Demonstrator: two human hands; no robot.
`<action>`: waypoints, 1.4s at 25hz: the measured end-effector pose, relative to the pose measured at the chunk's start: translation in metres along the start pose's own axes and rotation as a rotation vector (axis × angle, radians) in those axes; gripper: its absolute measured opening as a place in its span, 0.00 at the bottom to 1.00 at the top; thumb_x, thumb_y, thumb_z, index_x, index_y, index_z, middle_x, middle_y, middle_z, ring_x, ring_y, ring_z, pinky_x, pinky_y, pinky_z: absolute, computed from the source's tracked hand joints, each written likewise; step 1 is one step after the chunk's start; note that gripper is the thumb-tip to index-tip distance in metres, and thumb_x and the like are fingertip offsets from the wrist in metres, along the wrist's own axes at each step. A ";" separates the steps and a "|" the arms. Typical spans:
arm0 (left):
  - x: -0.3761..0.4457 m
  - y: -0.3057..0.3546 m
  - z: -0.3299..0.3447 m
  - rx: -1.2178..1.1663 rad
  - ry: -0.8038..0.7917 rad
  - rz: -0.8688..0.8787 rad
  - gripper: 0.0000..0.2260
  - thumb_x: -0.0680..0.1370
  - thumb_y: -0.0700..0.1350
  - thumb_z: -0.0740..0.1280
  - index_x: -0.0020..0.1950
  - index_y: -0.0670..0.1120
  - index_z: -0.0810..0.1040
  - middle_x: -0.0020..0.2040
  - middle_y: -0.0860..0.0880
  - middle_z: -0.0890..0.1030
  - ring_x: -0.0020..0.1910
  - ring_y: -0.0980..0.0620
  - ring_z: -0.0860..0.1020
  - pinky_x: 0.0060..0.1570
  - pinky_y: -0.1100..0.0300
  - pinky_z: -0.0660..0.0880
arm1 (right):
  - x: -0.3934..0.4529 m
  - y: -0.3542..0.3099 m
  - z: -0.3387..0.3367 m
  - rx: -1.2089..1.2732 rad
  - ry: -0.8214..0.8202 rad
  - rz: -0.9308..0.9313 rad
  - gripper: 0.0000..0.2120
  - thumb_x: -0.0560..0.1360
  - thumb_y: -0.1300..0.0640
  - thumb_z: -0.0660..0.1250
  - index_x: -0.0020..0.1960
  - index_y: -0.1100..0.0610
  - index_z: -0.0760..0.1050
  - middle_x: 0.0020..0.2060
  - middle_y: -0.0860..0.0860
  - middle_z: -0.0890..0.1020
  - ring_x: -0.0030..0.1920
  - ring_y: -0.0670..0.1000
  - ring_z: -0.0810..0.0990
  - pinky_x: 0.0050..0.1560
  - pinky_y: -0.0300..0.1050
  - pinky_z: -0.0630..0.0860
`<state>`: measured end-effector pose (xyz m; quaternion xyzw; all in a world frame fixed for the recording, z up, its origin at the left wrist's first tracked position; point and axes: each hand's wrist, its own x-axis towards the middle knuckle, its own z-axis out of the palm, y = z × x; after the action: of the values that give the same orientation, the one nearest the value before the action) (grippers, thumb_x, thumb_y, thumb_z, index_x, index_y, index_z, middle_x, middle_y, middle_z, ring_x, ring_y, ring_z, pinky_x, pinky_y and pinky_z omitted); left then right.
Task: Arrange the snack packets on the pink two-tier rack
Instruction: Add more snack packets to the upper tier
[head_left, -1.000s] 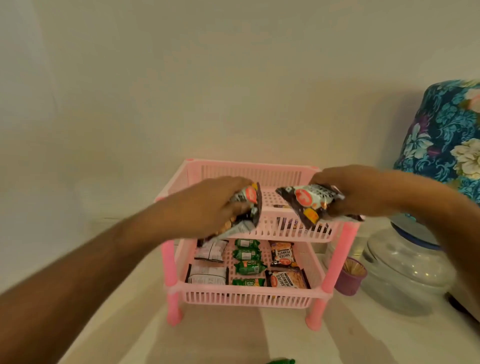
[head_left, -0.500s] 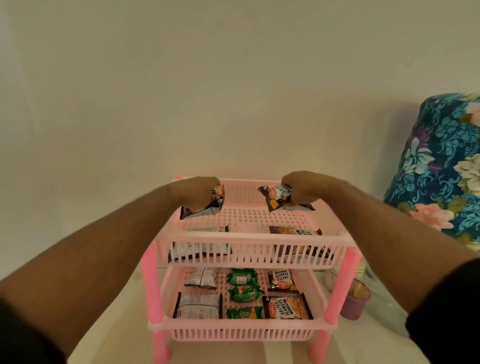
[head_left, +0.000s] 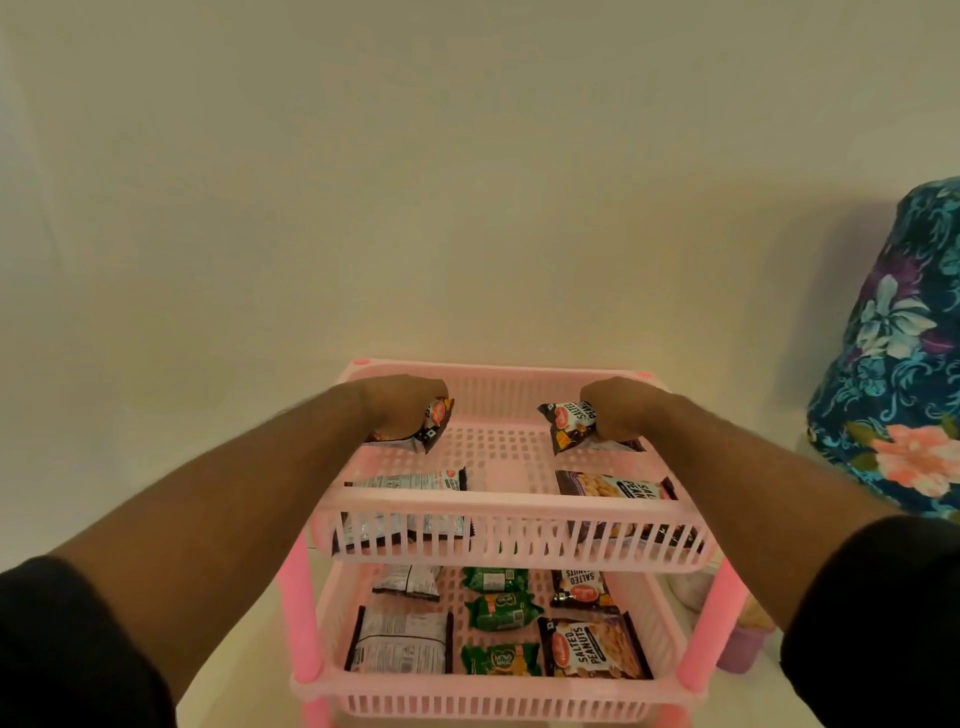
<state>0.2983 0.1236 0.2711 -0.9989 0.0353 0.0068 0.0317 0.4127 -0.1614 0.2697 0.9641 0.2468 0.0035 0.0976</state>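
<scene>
Home: plain wall (head_left: 467, 182), floral fabric cover (head_left: 898, 374) (blue, pink blooms), pink snack rack (head_left: 498, 512)

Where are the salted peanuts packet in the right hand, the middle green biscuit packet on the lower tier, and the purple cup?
black salted peanuts packet (head_left: 569, 425), head view, printed front.
green biscuit packet (head_left: 501, 611), head view, centre.
purple plastic cup (head_left: 740, 649), head view, side wall.

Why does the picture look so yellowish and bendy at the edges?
Head view: warm, dim indoor light tints the wall; the wide-angle lens bows the forearms and the pink rack; soft shadow beside the floral cover; packet print in the right hand stays readable.
</scene>
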 end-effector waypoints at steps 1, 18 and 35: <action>0.003 0.000 0.002 -0.001 0.003 0.001 0.19 0.72 0.38 0.66 0.60 0.50 0.81 0.55 0.50 0.83 0.53 0.46 0.80 0.54 0.51 0.79 | 0.001 0.002 0.003 -0.012 0.003 0.001 0.17 0.73 0.55 0.71 0.61 0.54 0.77 0.55 0.52 0.82 0.56 0.54 0.79 0.58 0.48 0.75; 0.007 -0.009 0.007 0.016 0.055 -0.157 0.27 0.73 0.38 0.67 0.72 0.49 0.70 0.64 0.43 0.70 0.61 0.43 0.72 0.57 0.51 0.76 | -0.001 0.008 0.007 -0.142 0.077 0.007 0.35 0.67 0.48 0.77 0.70 0.52 0.69 0.64 0.57 0.69 0.64 0.58 0.69 0.61 0.54 0.73; 0.000 0.009 0.011 -0.069 -0.090 -0.121 0.22 0.77 0.36 0.61 0.70 0.46 0.76 0.69 0.45 0.76 0.65 0.43 0.74 0.63 0.53 0.73 | -0.013 -0.008 0.005 0.126 -0.023 -0.033 0.18 0.78 0.64 0.60 0.65 0.57 0.79 0.62 0.54 0.81 0.61 0.56 0.77 0.64 0.49 0.72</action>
<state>0.2980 0.1155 0.2600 -0.9983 -0.0269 0.0509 -0.0010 0.3974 -0.1617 0.2638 0.9641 0.2615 -0.0247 0.0397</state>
